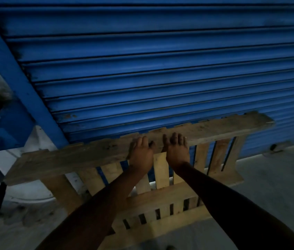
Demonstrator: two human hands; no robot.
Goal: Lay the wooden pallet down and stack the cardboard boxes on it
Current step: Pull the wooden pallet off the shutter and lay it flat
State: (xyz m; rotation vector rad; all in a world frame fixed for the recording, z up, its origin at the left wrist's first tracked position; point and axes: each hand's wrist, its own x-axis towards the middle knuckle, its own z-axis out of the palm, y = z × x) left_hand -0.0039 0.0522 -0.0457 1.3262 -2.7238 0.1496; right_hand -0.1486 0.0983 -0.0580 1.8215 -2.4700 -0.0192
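A wooden pallet point(70, 159) stands on its edge on the floor, leaning towards a blue roller shutter. Its top board runs from lower left to upper right across the view. My left hand point(140, 154) grips that top board near its middle, fingers curled over the far edge. Close beside it, my right hand point(176, 150) holds the same board in the same way. Both forearms reach forward from the bottom of the view. No cardboard boxes are in sight.
The blue roller shutter point(160, 69) fills the background right behind the pallet. A blue post point(16, 69) slants down on the left, with pale rounded objects point(34, 195) beside it. Grey concrete floor point(277, 186) lies to the right.
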